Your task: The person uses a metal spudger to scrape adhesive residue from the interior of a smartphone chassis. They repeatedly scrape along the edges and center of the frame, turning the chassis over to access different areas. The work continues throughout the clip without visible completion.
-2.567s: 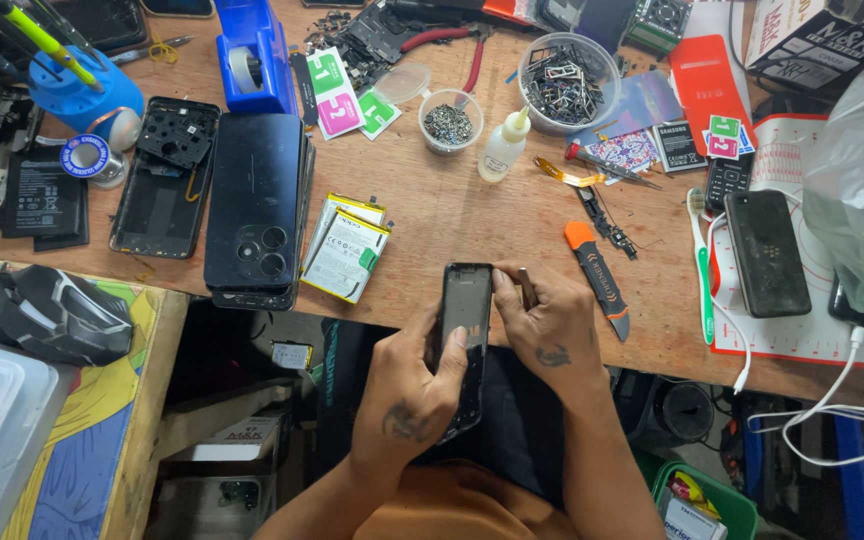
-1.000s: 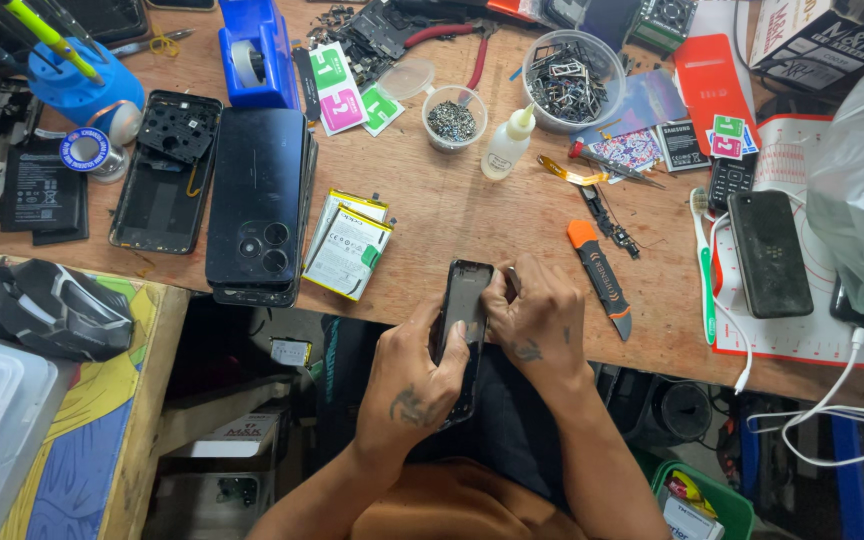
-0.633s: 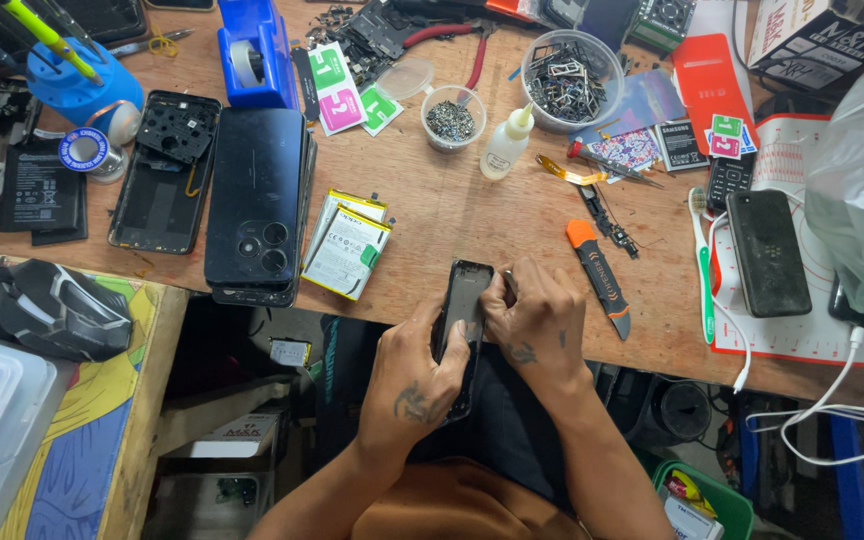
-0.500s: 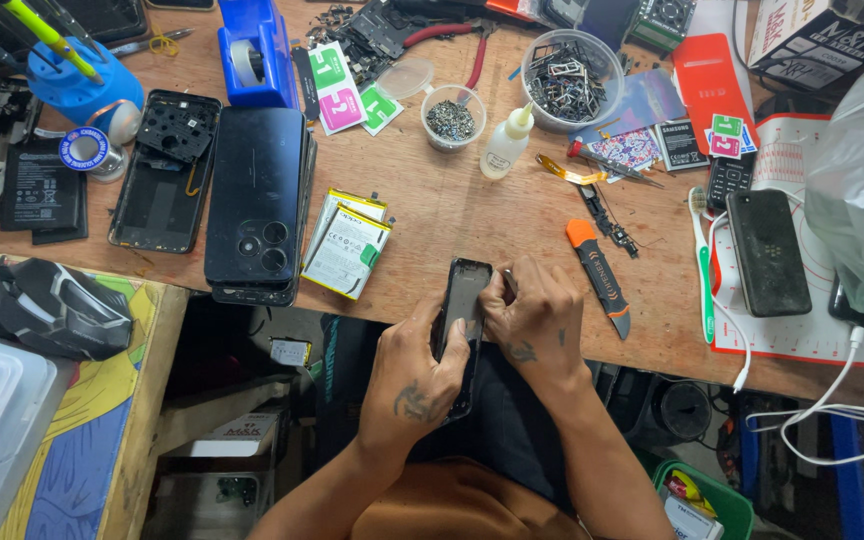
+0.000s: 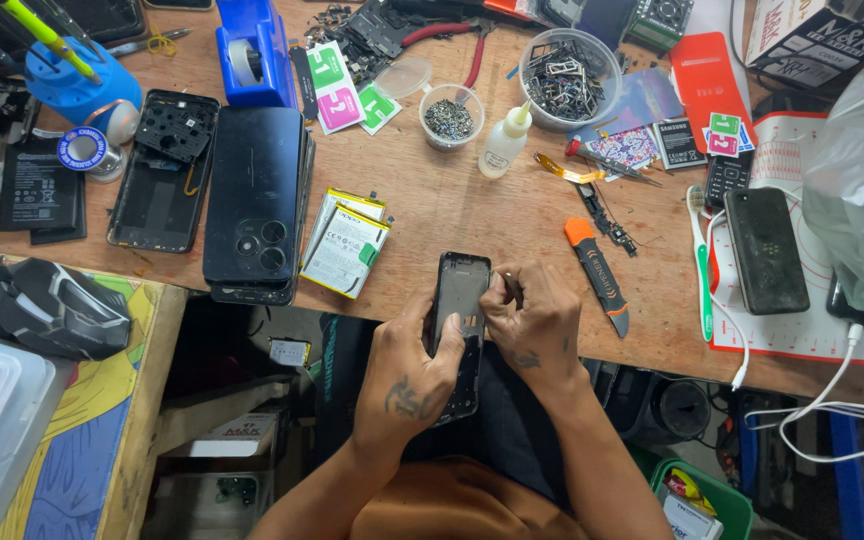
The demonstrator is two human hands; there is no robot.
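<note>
A black opened phone [image 5: 461,290] rests half on the front edge of the wooden workbench [image 5: 432,215] and half over my lap. My left hand [image 5: 414,378] grips it from the left side, thumb lying across its middle. My right hand [image 5: 540,325] is at the phone's right edge, fingers pinched around a thin tool whose tip touches the frame near the top. An orange-and-grey utility knife [image 5: 597,275] lies just right of my right hand.
Two phone batteries [image 5: 344,243] and a dark phone back cover [image 5: 256,205] lie left of the phone. A glue bottle [image 5: 503,144], a small cup of screws [image 5: 450,115] and a bowl of metal parts [image 5: 567,66] stand behind. A black phone [image 5: 765,250] lies right.
My right hand has shifted from the phone's lower right up over its right edge and closed on the small tool. The phone and my left hand have barely moved.
</note>
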